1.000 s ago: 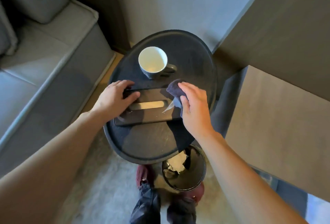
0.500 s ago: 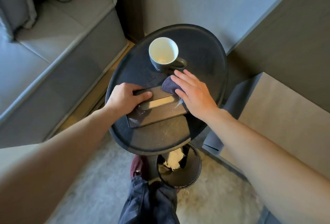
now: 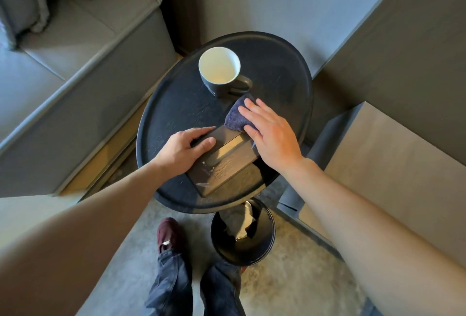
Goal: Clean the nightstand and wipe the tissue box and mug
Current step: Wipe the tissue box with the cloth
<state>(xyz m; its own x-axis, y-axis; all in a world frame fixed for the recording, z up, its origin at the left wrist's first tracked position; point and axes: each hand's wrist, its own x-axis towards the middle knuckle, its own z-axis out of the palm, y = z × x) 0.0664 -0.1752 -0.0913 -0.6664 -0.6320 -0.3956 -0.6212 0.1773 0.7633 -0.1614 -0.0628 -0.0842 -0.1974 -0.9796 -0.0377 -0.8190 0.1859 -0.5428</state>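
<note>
A flat dark tissue box (image 3: 227,167) lies on the round black nightstand (image 3: 176,103), turned at an angle. My left hand (image 3: 185,148) grips its far left corner and holds it down. My right hand (image 3: 271,134) presses a dark blue cloth (image 3: 235,116) flat against the box's far right end, fingers spread over the cloth. A grey mug (image 3: 222,71) with a white inside stands upright just beyond the cloth, handle pointing right. White smears show on the box's near left part.
A black waste bin (image 3: 243,236) with crumpled paper stands on the floor under the nightstand's near edge. A grey sofa (image 3: 63,51) is to the left, a bed (image 3: 393,169) to the right. My legs and a dark red shoe (image 3: 170,233) are below.
The box has turned, its right end now farther from me. My right hand and the cloth moved toward the mug, from the box's top to its far right end. My left hand keeps its hold.
</note>
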